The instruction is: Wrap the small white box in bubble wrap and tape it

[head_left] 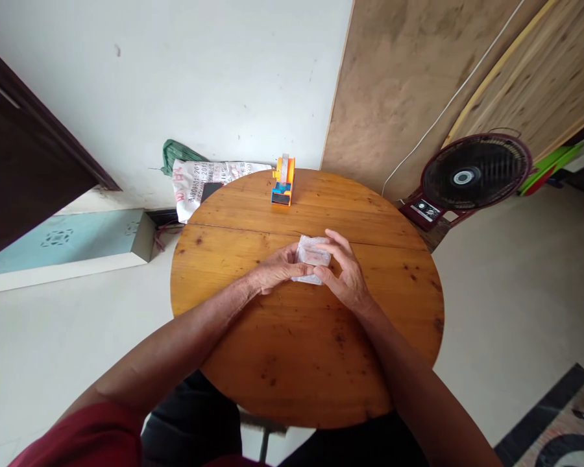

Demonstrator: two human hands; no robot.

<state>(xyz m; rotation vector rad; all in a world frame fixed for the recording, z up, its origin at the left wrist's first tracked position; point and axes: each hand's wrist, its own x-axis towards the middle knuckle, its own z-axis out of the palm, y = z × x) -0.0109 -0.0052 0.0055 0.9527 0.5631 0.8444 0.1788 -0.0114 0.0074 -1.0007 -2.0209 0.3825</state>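
Note:
A small package wrapped in clear bubble wrap [313, 251] is held just above or on the middle of the round wooden table. My left hand [279, 267] grips its left side, with the thumb across the near face. On the right side, my right hand [343, 272] has its thumb and index finger against the wrap, while its other fingers are partly raised. What lies inside the wrapping is too blurred to make out.
An orange and blue tape dispenser [283, 181] stands near the far edge of the wooden table [302, 357]. Behind the table lies a white printed sack [209, 175] by the wall. To the right is a dark red fan [472, 172].

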